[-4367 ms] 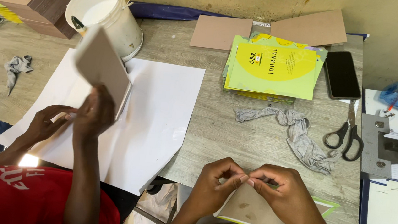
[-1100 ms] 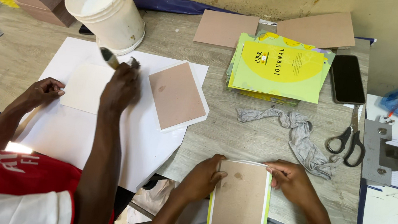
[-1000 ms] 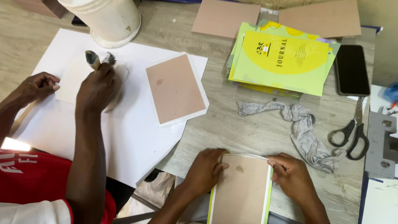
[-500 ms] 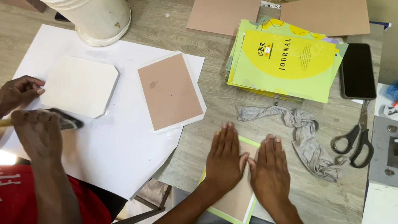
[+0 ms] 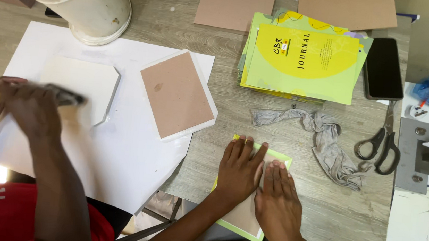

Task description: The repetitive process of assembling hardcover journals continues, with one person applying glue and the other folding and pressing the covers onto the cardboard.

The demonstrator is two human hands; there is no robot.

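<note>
The left hand [image 5: 238, 169] and right hand [image 5: 279, 201] lay flat, fingers spread, side by side on the green cover [image 5: 246, 226] at lower centre, pressing board onto paper so it bonded smoothly. A rag [image 5: 326, 143] lay nearby, upper right.

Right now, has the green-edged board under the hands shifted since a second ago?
Yes. The green-edged board has slid up the table toward the grey rag and turned askew; left hand and right hand press flat on it.
</note>
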